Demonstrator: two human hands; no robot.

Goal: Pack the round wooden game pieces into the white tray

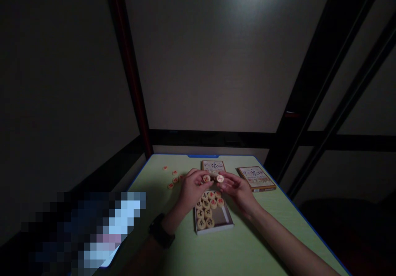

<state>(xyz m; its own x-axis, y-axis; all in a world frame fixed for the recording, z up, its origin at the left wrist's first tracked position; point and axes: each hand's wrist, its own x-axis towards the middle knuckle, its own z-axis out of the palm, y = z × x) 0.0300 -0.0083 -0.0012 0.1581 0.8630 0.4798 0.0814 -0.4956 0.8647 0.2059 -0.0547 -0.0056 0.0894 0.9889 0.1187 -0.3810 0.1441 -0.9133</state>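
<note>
My left hand (194, 185), with a dark watch on its wrist, pinches a round Chinese chess piece (206, 178) bearing a red character. Close beside it, my right hand (238, 189) grips a second red-marked chess piece (220, 179) between its fingers. Both pieces are held above the far end of an open box tray (216, 229). Rows of chess pieces (208, 213) lie in the tray, black-marked on the left and some red-marked toward the far right. Part of the tray's near right floor is bare.
Several loose red-marked pieces (175, 180) lie left of my left hand. A printed box lid (213, 164) lies behind my hands, and a second printed box (256, 178) is at the right. The green table (176, 251) has a blue edge against the wall. A pixelated patch covers the lower left.
</note>
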